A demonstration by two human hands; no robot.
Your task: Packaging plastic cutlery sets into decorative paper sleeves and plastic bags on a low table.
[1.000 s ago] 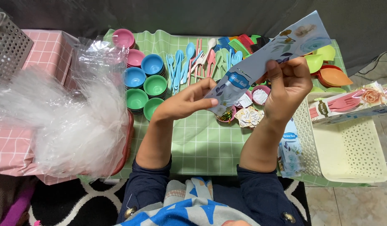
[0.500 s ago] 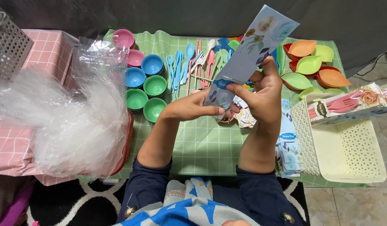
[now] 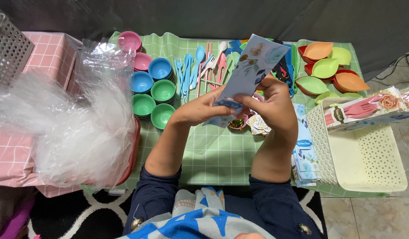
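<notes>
A green checked tablecloth point(image 3: 213, 155) is covering the table, carrying stacked small bowls point(image 3: 152, 90), plastic cutlery point(image 3: 193, 71) and leaf-shaped dishes point(image 3: 326, 68).

**Two hands meet in the middle**

Both arms reach forward from the body and bend in toward each other. The sleeves are dark blue and pushed up, so the forearms are bare. The left hand point(image 3: 197, 110) comes in from the left with its fingers stretched toward the other hand. The right hand point(image 3: 273, 104) is raised a bit higher, its back to the camera and its fingers curled closed in a grip. The fingertips of both hands touch in the middle.
</notes>
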